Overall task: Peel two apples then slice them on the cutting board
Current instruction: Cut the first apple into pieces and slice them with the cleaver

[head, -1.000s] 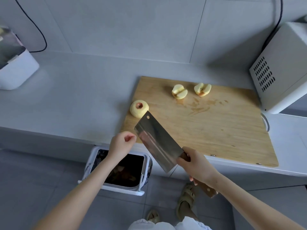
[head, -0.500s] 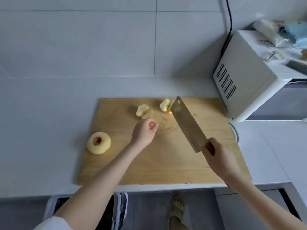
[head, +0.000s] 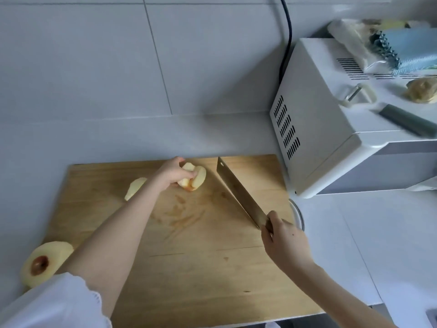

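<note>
Left hand (head: 173, 172) is down on the far part of the cutting board (head: 201, 268), fingers curled over a cut apple piece (head: 197, 178): pale yellow peeled flesh, reddish-brown at the core, split into wedges that sit together. A second apple piece (head: 136, 189), same pale flesh, lies just left of that forearm. The whole peeled apple (head: 45, 262), brown stem hollow facing up, sits at the board's near-left edge. Right hand (head: 286, 242) is wrapped around the cleaver (head: 238, 194) handle, the blade stretching toward the far edge, just right of the held piece; whether it touches the wood I cannot tell. Half a second ago the left hand was a loose fist short of the pieces and the cleaver showed its flat face. Now it has reached the fruit and the blade is turned nearly edge-on.
</note>
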The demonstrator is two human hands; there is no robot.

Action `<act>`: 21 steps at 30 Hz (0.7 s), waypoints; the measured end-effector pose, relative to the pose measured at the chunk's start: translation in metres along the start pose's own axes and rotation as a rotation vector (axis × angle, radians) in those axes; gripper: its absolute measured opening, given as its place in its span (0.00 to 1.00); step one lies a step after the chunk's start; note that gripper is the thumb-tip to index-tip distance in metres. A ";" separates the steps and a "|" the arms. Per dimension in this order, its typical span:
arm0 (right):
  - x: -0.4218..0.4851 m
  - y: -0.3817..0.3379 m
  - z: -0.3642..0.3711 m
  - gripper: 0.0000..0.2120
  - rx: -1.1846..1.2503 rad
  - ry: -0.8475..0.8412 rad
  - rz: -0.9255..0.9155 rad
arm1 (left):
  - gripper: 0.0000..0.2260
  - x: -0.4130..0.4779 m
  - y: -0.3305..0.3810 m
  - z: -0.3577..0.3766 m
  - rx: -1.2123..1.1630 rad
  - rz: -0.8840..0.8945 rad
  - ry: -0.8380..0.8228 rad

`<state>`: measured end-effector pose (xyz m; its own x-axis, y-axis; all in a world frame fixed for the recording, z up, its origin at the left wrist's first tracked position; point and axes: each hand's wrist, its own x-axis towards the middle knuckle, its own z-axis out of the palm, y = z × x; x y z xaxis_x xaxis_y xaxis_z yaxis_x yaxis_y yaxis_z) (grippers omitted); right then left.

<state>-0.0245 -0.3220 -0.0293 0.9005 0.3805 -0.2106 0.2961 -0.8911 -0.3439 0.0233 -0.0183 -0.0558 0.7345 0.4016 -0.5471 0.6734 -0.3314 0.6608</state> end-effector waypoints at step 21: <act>0.016 0.000 -0.001 0.08 0.296 -0.150 0.140 | 0.26 -0.073 -0.067 0.053 0.350 0.740 0.003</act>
<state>-0.0103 -0.3158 -0.0319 0.8627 0.3112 -0.3986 0.0480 -0.8351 -0.5480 -0.0714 -0.0702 -0.0873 0.9993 -0.0236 -0.0302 0.0018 -0.7586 0.6516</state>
